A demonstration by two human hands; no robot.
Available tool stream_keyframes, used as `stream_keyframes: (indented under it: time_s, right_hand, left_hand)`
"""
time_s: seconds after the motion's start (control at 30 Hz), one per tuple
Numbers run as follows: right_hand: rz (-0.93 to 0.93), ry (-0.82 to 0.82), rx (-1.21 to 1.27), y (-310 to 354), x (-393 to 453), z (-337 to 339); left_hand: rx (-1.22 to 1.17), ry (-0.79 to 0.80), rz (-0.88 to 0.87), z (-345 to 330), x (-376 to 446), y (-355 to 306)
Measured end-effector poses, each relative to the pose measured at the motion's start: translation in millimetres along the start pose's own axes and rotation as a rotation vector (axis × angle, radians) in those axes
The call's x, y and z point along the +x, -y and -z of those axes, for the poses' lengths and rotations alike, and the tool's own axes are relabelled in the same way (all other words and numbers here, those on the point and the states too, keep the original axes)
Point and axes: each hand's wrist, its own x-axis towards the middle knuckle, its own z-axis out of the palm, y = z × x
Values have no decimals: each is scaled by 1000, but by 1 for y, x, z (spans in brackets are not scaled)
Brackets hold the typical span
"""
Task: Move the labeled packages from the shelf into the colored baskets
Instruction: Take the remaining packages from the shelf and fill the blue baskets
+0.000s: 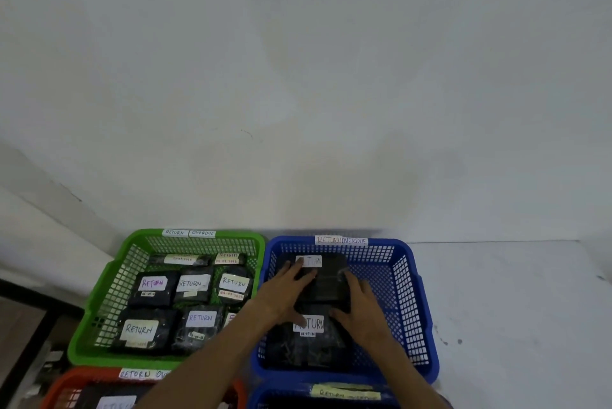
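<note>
red basket [79, 382]: cut off by the bottom edge.
lower blue basket [284, 397]: only its far rim shows.
far package [326, 279]: label partly covered by the left hand [284, 292].
date labels: too small to read.

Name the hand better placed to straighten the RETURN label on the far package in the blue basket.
Left hand: its fingertips already lie at the white RETURN label on the far black package; the right hand rests on its near right side.
</note>
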Motion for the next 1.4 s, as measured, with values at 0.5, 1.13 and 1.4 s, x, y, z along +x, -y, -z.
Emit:
stream_keyframes:
  time_s: [0.5, 1.13, 1.4]
  right_hand:
    - [25, 182, -481, -3, 0, 1]
    - [241, -20, -220, 149, -93, 22]
    - [488, -26, -222, 306, -162, -67]
  left_hand:
    - [149, 165, 1, -6, 7, -3]
    - [-468, -473, 120, -3, -223, 63]
    - [-446, -661, 259, -16, -430, 159]
